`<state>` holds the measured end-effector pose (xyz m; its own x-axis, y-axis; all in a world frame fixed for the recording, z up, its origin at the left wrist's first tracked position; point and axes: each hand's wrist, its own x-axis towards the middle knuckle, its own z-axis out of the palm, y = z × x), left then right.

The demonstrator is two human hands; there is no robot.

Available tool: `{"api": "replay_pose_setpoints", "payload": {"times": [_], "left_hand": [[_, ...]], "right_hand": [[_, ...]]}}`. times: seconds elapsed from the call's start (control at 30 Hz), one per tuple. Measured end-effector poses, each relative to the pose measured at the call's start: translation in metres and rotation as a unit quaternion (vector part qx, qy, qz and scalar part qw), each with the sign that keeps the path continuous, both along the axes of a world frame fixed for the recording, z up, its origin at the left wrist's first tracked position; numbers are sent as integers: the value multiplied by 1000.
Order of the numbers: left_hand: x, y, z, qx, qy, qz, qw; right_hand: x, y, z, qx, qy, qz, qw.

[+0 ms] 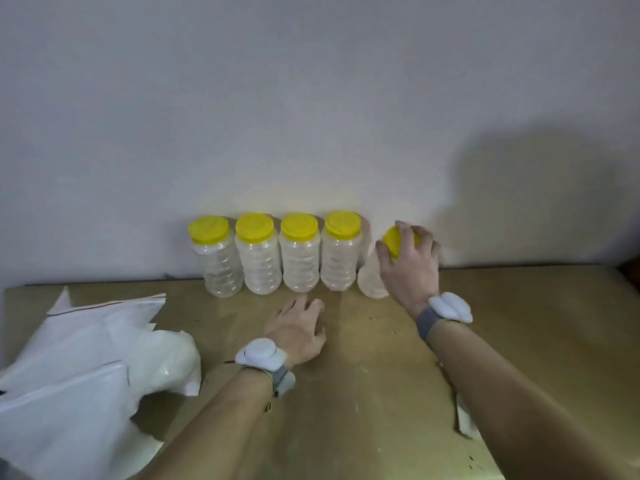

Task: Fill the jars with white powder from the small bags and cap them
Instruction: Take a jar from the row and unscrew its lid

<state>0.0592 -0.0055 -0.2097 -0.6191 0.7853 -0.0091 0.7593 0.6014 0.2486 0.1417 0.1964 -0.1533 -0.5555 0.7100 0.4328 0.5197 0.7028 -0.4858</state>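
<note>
Right hand (pixel 410 268) was clamped over the yellow lid (pixel 394 242) of the fifth jar (pixel 370 282), fingers curled round the lid's rim. Left hand (pixel 298 329) held nothing and rested with loose fingers on the desk (pixel 346 393), just in front of the jar row (pixel 300 261).

Jar row: four jars, all capped yellow, standing against the wall (pixel 311 98). The fifth jar sat at the right end of the row, just beside its last jar. It looked tipped off upright, but the hand hid most of it. Couldn't tell the fill level in any jar, since the walls were hazy.

Small bags (pixel 86 358) lay in a heap well left of the row, toward the near edge of the desk.

Handling, my read:
- Jars looked like thin clear ribbed plastic, so probably light and liable to flex if squeezed hard.
- The ribs should give decent grip. Best to hold the mid-body with the free hand so the jar can't spin while the lid is turned.
- The lid looked stiff, so the rim was the right place to grip.
- Bags looked soft and slick, and the powder would shift inside. Better to pinch them near the zip edge than at the belly.
</note>
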Motion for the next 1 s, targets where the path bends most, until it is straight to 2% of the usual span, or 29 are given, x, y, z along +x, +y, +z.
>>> {"api": "replay_pose_setpoints", "payload": {"times": [0.07,0.17,0.3,0.4,0.47,0.57,0.63,0.83,0.93,1.0], "left_hand": [[12,-7,14,5,-4,6,1000],[35,-21,38,29,27,4,999],[68,-45,57,36,56,2,998],[83,-68,54,-2,58,6,998],[88,-83,48,-34,71,2,997],[93,-105,38,-57,78,1,995],[95,-117,28,-60,55,-1,997],[95,-131,13,-35,22,13,999],[90,-133,15,-33,8,19,999],[86,-134,16,-27,9,23,999]], "right_hand": [[17,-16,-2,-30,12,5,999],[48,-56,2,-163,69,31,984],[81,-114,1,-379,161,77,908],[97,-142,-8,-439,139,93,883],[105,-150,-7,-480,61,97,870],[112,-155,-10,-489,-114,113,857],[112,-157,-17,-474,-163,147,853],[114,-159,-36,-461,-134,231,846],[118,-155,-35,-512,-74,282,808],[119,-150,-33,-518,-50,301,799]]}}
